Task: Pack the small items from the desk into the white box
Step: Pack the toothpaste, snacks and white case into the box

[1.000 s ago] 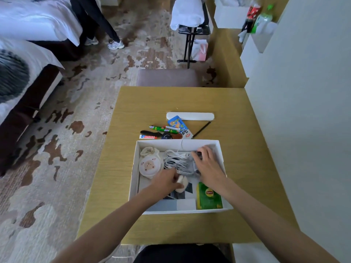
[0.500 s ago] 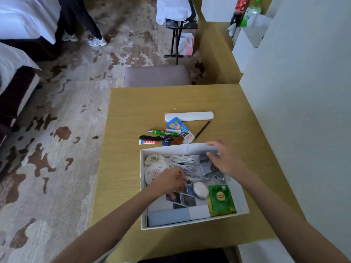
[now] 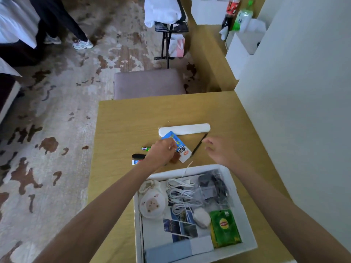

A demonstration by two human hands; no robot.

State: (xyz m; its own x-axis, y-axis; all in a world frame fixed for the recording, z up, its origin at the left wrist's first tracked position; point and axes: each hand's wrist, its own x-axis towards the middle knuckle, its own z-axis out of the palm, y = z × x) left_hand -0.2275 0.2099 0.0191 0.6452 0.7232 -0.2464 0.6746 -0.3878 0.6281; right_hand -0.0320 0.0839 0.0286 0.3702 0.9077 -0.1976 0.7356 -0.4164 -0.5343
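Hands out of the white box since last look. Left hand fingers curled over blue packet, grip unclear. Right hand spread, empty, beside black stick.

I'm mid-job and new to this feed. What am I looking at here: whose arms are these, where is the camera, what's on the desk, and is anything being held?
No machine here: a person's two bare arms, filmed by a camera worn on the head, looking down at a wooden desk. The white box nearest the camera already holds cables, a round pouch and a green tea packet. Beyond it lie a long white case, a blue packet, a thin black stick and small pens. The left hand reaches into that pile; whether it grips anything is unclear. The right hand hovers open, empty.
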